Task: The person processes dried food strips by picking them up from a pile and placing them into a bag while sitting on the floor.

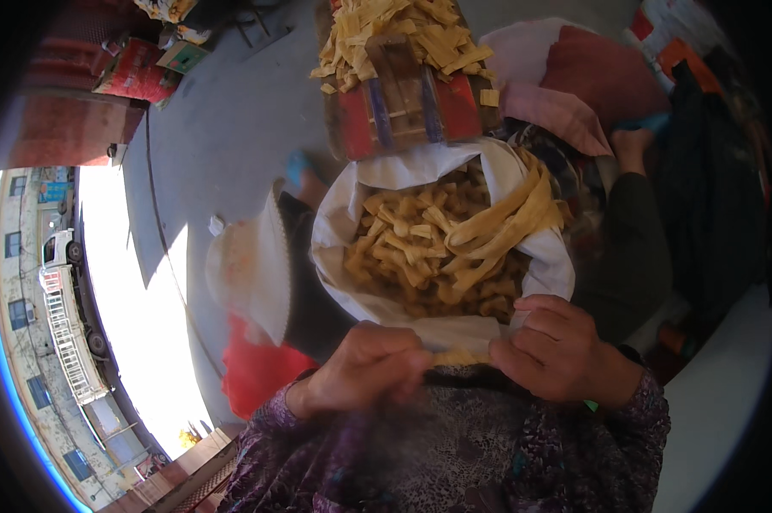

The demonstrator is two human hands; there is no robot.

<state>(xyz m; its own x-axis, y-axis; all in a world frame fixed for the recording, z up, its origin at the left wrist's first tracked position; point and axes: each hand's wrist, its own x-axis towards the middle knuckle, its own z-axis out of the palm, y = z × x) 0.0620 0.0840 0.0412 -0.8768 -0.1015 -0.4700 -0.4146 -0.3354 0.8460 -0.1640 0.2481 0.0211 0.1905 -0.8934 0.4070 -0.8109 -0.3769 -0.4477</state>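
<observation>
My left hand [368, 368] is at the near side of an open white sack [341, 221], its fingers curled round one end of a pale yellow leaf strip [461, 358]. The strip's other end is in the bent fingers of my right hand [550, 349]. It runs level between both hands, close to my patterned clothing. Inside the sack lie many knotted yellowish pieces [424, 240], which look like dried leaf or husk. Longer unknotted strips [520, 208] hang over the sack's right rim.
Beyond the sack stands a red and brown board [350, 122] with loose flat strips [398, 32] heaped on it. Pink and red cloths [600, 80] lie at the upper right. A pale hat-like item [257, 269] and red cloth [257, 369] are left of the sack.
</observation>
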